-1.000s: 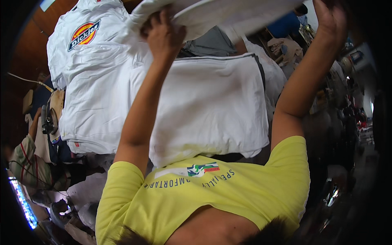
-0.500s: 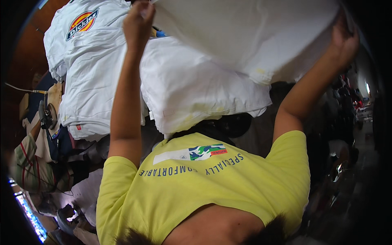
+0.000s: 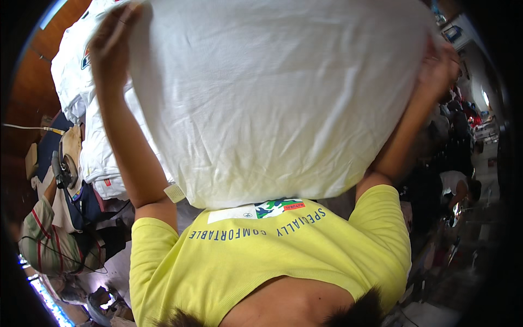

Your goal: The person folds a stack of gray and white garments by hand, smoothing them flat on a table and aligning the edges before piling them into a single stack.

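Observation:
A white T-shirt point(image 3: 272, 109) is stretched out between my raised hands, its lower edge hanging against my chest. My left hand point(image 3: 114, 46) grips its left edge near the top, and my right hand point(image 3: 438, 68), a little blurred, grips the right edge. A small pale label point(image 3: 175, 193) sticks out at its lower left corner. The T-shirt's top runs beyond the picture. Partly behind my left forearm lies a stack of white T-shirts point(image 3: 101, 144); another white shirt with a coloured print point(image 3: 68, 71) lies farther back.
On the left, a co-worker's striped sleeve point(image 3: 43, 218) reaches toward an iron point(image 3: 61, 171) on a beige padded surface. A cable point(image 3: 32, 127) runs across there. Other people and dark piled things point(image 3: 425, 185) are along the right side.
The T-shirt has come down and toward me, now covering the white cloth in the middle. My left hand has moved outward to the left; my right hand has shifted slightly inward.

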The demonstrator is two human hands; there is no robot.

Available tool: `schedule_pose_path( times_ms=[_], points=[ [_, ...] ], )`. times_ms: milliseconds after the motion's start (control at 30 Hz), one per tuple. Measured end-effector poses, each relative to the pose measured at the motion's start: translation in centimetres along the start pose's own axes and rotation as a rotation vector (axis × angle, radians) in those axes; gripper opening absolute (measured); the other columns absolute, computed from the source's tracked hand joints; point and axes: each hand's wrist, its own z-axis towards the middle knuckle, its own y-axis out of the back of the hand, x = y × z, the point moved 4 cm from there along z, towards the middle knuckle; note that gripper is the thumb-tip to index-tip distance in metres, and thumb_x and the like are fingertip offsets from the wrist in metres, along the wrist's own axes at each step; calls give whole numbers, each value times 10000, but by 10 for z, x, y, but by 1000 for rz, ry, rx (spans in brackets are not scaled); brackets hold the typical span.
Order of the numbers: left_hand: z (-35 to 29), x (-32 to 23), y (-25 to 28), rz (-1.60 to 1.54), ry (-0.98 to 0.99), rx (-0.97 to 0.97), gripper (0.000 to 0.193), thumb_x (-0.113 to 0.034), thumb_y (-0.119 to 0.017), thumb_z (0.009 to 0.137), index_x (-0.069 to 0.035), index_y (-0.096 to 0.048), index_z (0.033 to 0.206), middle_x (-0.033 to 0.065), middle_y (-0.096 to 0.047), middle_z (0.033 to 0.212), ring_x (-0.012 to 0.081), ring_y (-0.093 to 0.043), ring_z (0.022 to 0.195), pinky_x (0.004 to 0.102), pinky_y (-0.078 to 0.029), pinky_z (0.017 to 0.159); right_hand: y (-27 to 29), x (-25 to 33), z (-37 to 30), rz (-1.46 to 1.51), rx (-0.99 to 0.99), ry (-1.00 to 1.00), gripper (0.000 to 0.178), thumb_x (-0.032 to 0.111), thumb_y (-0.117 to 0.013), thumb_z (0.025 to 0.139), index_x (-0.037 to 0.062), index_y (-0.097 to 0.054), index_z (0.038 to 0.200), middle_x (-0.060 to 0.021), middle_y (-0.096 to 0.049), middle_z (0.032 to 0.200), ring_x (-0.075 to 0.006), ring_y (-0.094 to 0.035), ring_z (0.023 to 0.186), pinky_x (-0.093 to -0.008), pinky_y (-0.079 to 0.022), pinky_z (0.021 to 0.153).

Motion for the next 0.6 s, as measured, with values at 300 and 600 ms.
schedule_pose_path(
  times_ms=[300,600],
  points=[
    [-85,210,-70,825,442,45,364,-90,-543,739,-170,-572,1093,105,-486,1192,317,-430,1125,476,-378,884,32,-313,-162,-1177,621,-263,434,307,-575,819,38,-497,1150,-160,-497,1203,-290,-446,1160,-444,-325,969],
    [-97,194,-179,1153,142,335,400,-338,-484,837,-186,-510,1206,98,-385,1341,343,-315,1241,626,-151,990,-96,-351,-109,-1510,1117,-325,322,286,-596,785,76,-602,1029,-145,-596,1070,-326,-544,1025,-436,-441,831]
  ],
)
